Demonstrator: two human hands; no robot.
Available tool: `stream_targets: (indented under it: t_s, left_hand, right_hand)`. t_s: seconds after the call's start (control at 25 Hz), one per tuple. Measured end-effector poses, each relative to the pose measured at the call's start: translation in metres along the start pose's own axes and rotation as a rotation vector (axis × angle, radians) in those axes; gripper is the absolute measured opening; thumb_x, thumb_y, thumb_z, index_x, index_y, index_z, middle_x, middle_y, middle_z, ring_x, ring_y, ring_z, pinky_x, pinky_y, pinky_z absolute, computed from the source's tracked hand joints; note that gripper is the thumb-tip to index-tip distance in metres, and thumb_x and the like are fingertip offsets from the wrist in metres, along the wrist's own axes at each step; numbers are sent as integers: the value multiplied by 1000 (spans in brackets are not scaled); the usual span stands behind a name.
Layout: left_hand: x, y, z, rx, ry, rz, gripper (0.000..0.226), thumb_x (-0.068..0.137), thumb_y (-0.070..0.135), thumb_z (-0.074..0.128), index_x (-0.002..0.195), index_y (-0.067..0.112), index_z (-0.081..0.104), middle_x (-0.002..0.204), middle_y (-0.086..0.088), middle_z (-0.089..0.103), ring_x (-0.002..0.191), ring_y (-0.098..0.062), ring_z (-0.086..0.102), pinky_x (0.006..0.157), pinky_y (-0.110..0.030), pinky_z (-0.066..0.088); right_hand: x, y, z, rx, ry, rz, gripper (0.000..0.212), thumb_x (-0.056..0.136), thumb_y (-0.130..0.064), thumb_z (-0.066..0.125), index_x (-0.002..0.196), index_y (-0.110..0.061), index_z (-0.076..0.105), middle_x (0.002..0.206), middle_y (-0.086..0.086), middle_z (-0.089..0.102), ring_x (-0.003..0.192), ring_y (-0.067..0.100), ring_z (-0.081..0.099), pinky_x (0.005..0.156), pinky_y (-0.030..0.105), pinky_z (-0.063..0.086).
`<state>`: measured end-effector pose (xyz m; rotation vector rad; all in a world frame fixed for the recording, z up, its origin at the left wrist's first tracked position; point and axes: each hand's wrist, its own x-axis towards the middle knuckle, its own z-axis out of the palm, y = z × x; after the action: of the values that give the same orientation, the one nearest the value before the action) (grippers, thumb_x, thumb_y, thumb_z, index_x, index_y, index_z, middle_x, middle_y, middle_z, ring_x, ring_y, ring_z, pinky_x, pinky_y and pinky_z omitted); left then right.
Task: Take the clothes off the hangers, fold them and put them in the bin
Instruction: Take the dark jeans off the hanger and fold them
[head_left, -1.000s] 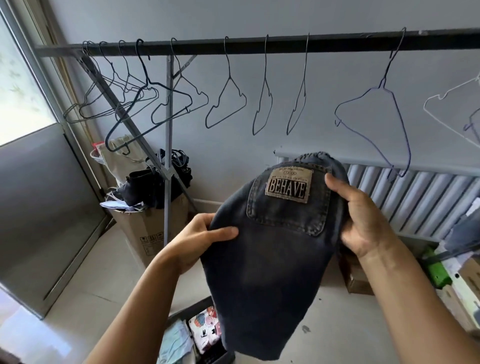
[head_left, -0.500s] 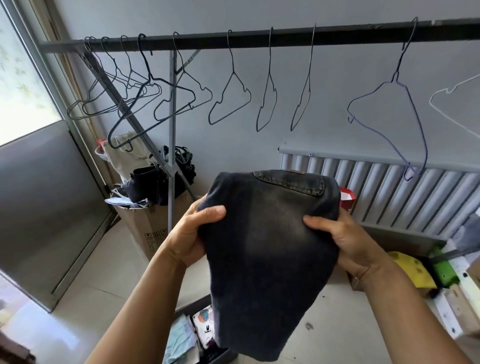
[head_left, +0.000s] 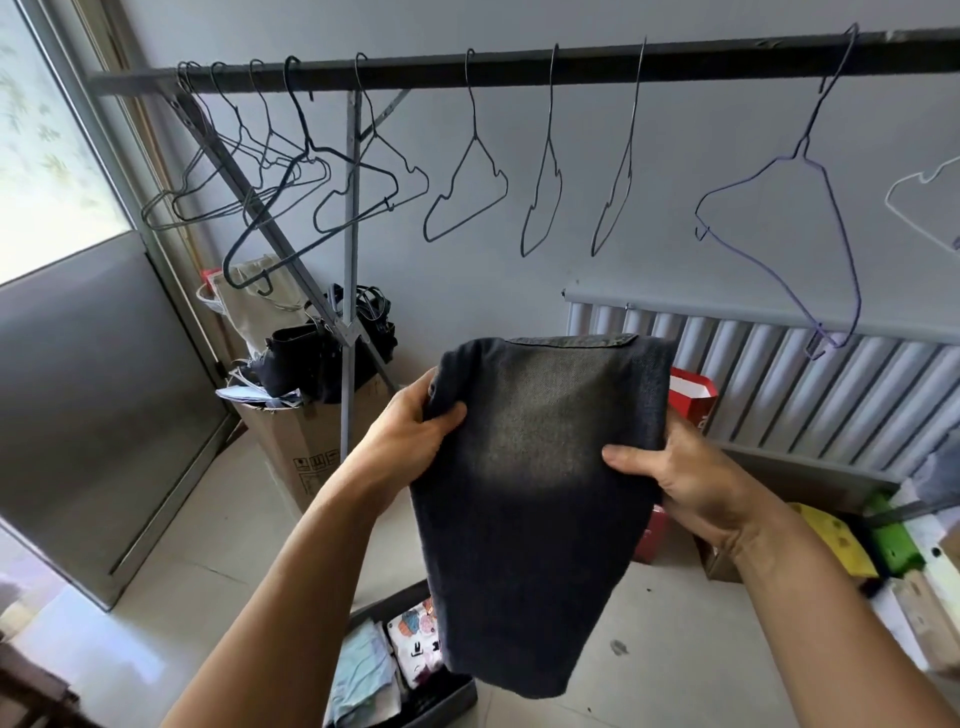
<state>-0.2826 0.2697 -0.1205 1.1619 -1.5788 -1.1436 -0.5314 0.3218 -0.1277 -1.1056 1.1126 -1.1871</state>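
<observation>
Jeans (head_left: 524, 499), folded, held mid-air at centre: left hand (head_left: 410, 431) grips the 9 o'clock edge, right hand (head_left: 691, 478) the 3 o'clock edge, thumbs in front, most fingers hidden behind denim. Bin (head_left: 451, 699) at 6 o'clock, partly covered and cut off. Bare hangers (head_left: 474, 136) at 12 o'clock.

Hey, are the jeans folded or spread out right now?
Folded: the jeans hang doubled over, top edge a fold, gripped by the left hand and right hand.
</observation>
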Motion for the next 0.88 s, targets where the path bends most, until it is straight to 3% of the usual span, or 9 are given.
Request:
stream_targets:
  t_s: [0.16,0.24,0.32,0.4,0.48,0.56,0.64,0.76,0.88]
  left_hand:
    - [6,-1,5,38,214,1,39,92,23,66,127,31,52,112,7,65,109,-11,62,98,-33,50]
    - [8,-1,8,-52,301,-16,53,85,34,73,133,35,48,118,2,61,111,-16,60,98,-37,50]
    - [8,2,13,-300,330,-66,65,78,39,78,135,40,47,117,-5,62,102,-18,64,89,-36,55]
    - [5,4,15,-592,276,-65,70,76,29,77,138,37,46,97,-6,65,80,-14,66,73,-32,57]
    - [-2,7,15,-743,163,28,75,77,10,70,140,38,42,85,-7,65,77,-16,67,73,-35,58]
    - [-6,10,10,-670,70,100,79,81,-11,62,138,41,44,85,-9,66,83,-21,67,80,-39,59]
    - [-7,15,6,-479,43,133,75,82,-21,55,125,40,60,91,-11,62,87,-24,63,84,-38,56]
    - [-6,20,2,-195,99,134,60,84,-18,54,105,35,73,99,-8,62,91,-19,59,80,-28,55]
    - [-7,25,-2,33,115,151,50,88,-12,56,104,32,71,102,-3,67,85,-8,60,77,-29,54]
  right_hand:
    - [7,1,6,-46,179,0,43,91,-3,62,130,-16,53,114,1,66,106,22,64,77,29,54]
    - [11,-1,6,-124,289,-45,54,87,-15,69,137,-20,47,123,-1,60,111,19,59,87,34,52]
    - [14,-4,5,-143,382,-59,79,76,-32,77,145,-22,39,139,3,50,125,24,50,105,45,43]
    - [13,-5,0,56,383,-77,92,66,-35,79,147,-19,37,145,7,46,130,26,46,108,45,39]
    - [10,-8,-4,267,305,-109,82,74,-17,74,147,-16,37,140,9,50,121,23,54,95,35,48]
    - [7,-10,-5,319,240,-132,71,79,2,65,144,-16,42,134,11,55,108,20,61,81,28,52]
    - [9,-11,-5,280,207,-149,64,81,10,60,138,-16,50,125,12,60,102,19,64,77,26,53]
    - [8,-13,-2,197,179,-170,59,82,17,56,132,-16,56,101,7,66,92,17,66,73,25,55]
    - [6,-12,-3,3,205,-236,56,81,16,60,129,-14,60,113,5,66,106,18,63,84,24,54]
